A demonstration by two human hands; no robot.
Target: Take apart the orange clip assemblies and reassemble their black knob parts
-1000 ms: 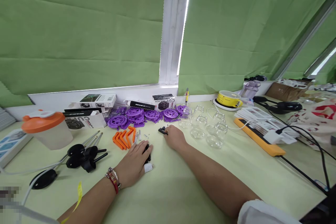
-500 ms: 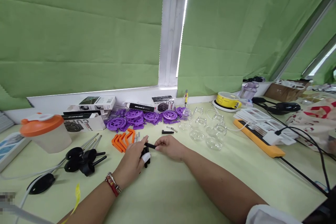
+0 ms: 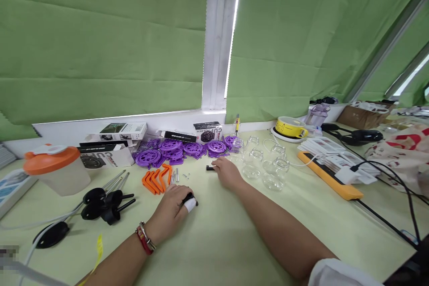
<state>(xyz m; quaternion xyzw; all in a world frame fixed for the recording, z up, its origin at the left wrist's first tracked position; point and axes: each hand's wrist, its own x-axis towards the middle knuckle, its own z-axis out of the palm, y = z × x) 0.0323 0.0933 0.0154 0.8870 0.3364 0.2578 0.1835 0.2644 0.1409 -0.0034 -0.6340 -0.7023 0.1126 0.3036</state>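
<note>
My left hand (image 3: pixel 170 210), with a white wrap on the thumb, is closed around black plastic parts (image 3: pixel 188 197) low over the table. Only their ends show past the fingers. My right hand (image 3: pixel 228 173) reaches farther out, its fingertips pressed down beside a short black rod (image 3: pixel 210 168) on the table. Those fingers cover the spot of the springs, so what they grip, if anything, is hidden. Thin metal pins (image 3: pixel 174 176) and tiny clear bits (image 3: pixel 187 175) lie just beyond my left hand, next to orange angled pieces (image 3: pixel 157 179).
Purple openwork discs (image 3: pixel 170 146) and printed boxes (image 3: pixel 110 154) line the back. Clear glass cups (image 3: pixel 263 165) stand right of my right hand. An orange-lidded container (image 3: pixel 55 167) and black bulb-shaped parts (image 3: pixel 100 201) are at left; a yellow mug (image 3: pixel 290 127) and orange power strip (image 3: pixel 330 176) at right.
My right hand has left the black rod at my left hand and moved away toward the springs, now covered. My left hand has lowered and turned over the black parts.
</note>
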